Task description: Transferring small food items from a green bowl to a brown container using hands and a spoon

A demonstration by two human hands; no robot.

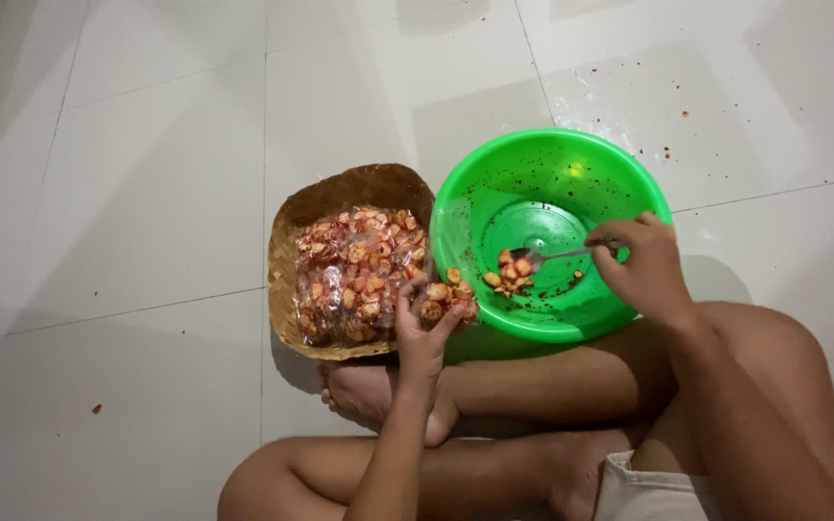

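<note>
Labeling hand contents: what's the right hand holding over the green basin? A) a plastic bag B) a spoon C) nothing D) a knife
B: the right hand pinches a metal spoon whose bowl reaches toward the last snack pieces on the bottom of the green basin; the left hand holds a small filled bag at the rim.

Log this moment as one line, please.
left hand: holds small clear plastic bag of snacks | right hand: metal spoon in round green plastic basin | woven basket: filled bags

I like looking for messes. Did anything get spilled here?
Yes. Small red crumbs lie scattered on the white floor tiles beyond the green bowl, and one more lies far left. Dark specks dot the bowl's inside.
</note>
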